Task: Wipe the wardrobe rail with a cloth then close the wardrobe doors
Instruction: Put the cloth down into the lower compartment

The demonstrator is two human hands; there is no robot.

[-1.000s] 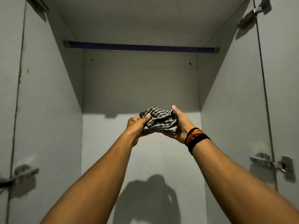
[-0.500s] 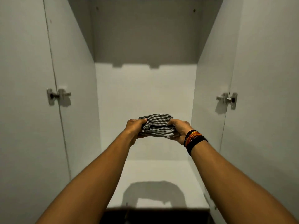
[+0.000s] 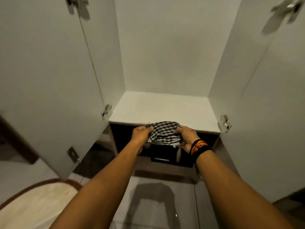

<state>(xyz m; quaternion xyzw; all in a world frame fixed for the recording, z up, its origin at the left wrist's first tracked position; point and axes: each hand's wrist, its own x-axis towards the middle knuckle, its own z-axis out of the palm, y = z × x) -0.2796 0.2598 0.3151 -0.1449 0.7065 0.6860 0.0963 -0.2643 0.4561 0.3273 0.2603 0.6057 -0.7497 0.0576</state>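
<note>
our left hand (image 3: 141,133) and right hand (image 3: 187,136) both gripping the bunched checked cloth (image 3: 165,133), open wardrobe doors (image 3: 49,80) either side, hinges (image 3: 224,123) blurry, rail out of shot

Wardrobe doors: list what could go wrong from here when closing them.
1. Both hands, left and right, share a grip on the checked cloth. Neither is free for a door, so the cloth may get dropped or trapped between the doors.
2. The left door and right door stand wide open beside the arms. Swinging them in together could pinch fingers or an arm.
3. The rail is out of view, so a missed patch could go unnoticed.
</note>
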